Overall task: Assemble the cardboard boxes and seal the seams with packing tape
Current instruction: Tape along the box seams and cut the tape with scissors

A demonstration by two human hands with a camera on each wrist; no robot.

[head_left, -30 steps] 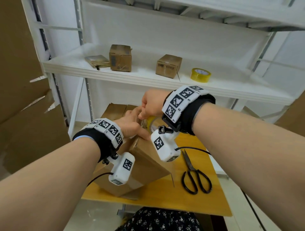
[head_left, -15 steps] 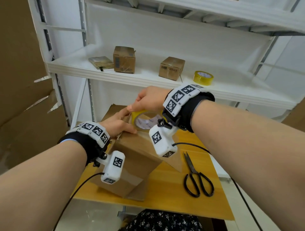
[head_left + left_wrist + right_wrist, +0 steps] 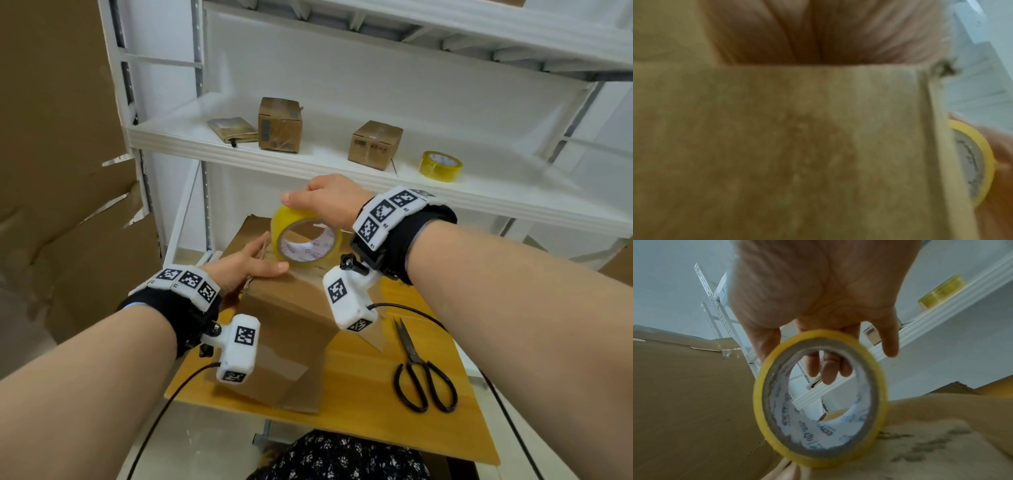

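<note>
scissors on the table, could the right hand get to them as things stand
Probably not right away. The right hand grips the tape roll on the cardboard box, so it is occupied. The scissors lie uncovered on the wooden table, below the right wrist; once the roll is put down, the path looks free.

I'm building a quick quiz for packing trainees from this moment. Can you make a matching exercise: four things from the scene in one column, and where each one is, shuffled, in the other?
Things
1. scissors
2. spare tape roll
3. tape roll in use
4. left hand

Places
A. lying flat on top of the cardboard box
B. on the white shelf
C. on the wooden table, right of the box
D. in the grip of the right hand, standing on edge on the box

Pairs: 1-C, 2-B, 3-D, 4-A
</note>
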